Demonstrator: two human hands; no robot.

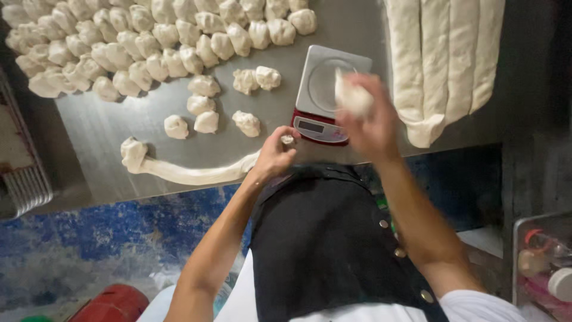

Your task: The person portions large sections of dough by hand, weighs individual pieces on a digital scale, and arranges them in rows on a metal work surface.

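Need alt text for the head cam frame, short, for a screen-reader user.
Seen from above, a person's right hand holds a dough lump over a small kitchen scale, while the left hand pinches the end of a long dough rope. Many portioned dough pieces and long dough logs lie on the metal table.
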